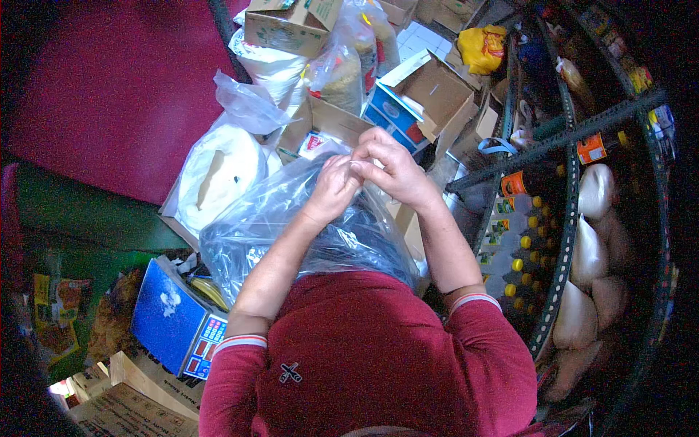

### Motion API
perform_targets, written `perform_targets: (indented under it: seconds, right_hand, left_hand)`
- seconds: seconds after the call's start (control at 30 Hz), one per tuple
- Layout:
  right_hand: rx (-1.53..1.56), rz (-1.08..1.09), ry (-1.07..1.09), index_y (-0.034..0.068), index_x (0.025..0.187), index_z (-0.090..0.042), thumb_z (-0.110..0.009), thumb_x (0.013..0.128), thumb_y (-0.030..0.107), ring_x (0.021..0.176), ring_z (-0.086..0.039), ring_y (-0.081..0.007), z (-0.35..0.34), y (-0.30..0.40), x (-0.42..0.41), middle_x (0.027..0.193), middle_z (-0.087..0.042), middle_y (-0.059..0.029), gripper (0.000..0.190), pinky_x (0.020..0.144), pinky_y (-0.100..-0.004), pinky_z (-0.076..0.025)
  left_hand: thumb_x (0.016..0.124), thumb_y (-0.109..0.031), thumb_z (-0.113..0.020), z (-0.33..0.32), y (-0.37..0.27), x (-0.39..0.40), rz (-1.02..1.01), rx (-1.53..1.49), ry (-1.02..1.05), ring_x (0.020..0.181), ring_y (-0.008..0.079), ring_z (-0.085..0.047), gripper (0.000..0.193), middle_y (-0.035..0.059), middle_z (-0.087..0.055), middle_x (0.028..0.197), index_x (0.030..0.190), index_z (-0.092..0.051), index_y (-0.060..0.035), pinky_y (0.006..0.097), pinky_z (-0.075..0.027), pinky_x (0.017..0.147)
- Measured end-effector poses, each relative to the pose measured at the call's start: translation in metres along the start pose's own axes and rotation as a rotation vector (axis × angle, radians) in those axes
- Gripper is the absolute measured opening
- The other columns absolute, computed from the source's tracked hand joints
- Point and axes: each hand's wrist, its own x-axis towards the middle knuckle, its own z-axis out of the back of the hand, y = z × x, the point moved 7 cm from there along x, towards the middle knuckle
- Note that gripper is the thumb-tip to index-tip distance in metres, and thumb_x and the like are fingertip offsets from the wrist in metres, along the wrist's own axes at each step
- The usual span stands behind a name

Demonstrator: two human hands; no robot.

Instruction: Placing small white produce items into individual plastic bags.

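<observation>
My left hand (337,184) and my right hand (390,164) meet in front of me, with the fingertips of both pinched together. Between them they grip the gathered top of a large clear plastic bag (262,218), which lies against my lap. Dark, folded-looking contents show through its film; what they are I cannot tell. Left of the bag, a carton holds an open white sack (232,169) of white powder. Just beyond my fingers is an open cardboard box (338,117) with a white and red packet (315,143) inside.
A blue digital scale (169,317) stands at the lower left, near cardboard (136,409). Filled clear bags (341,79), a white sack (278,68) and an open blue-and-white carton (431,93) lie ahead. Metal shelving (568,213) on the right carries yellow-capped bottles (505,229) and white filled bags (590,251).
</observation>
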Motion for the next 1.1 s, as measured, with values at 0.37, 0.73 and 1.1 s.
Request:
perform_targets:
  seconds: [0.37, 0.73, 1.1]
  right_hand:
    - [0.044, -0.096, 0.066, 0.001, 0.085, -0.06, -0.056, 0.084, 0.017, 0.071, -0.058, -0.0176, 0.0, -0.006, -0.001, 0.076, -0.059, -0.0087, 0.017, 0.064, -0.0284, -0.045]
    - [0.07, -0.016, 0.079, 0.002, 0.085, -0.06, -0.056, 0.083, 0.014, 0.07, -0.058, -0.0204, -0.007, 0.014, 0.007, 0.074, -0.059, -0.0092, 0.013, 0.064, -0.03, -0.046]
    - [0.631, -0.432, -0.239, 0.005, 0.089, -0.057, -0.058, 0.083, 0.013, 0.069, -0.05, -0.0054, -0.009, -0.073, -0.029, 0.079, -0.055, 0.0022, 0.01, 0.061, -0.0204, -0.041]
  left_hand:
    - [0.085, -0.025, -0.051, -0.02, 0.013, -0.013, 0.453, -0.58, 0.332, 0.111, 0.0216, -0.044, 0.04, 0.0114, -0.051, 0.116, 0.117, -0.048, -0.0017, 0.0331, -0.033, 0.094]
    - [0.077, -0.017, -0.065, 0.001, 0.021, 0.005, 0.354, -0.527, 0.455, 0.101, 0.0154, -0.049, 0.03, 0.0045, -0.055, 0.108, 0.103, -0.058, -0.0053, 0.0293, -0.038, 0.089]
    - [0.08, -0.018, -0.06, -0.002, 0.022, 0.002, 0.593, -0.749, 0.178, 0.084, 0.0094, -0.054, 0.018, -0.0002, -0.06, 0.091, 0.089, -0.064, -0.0028, 0.0223, -0.039, 0.078]
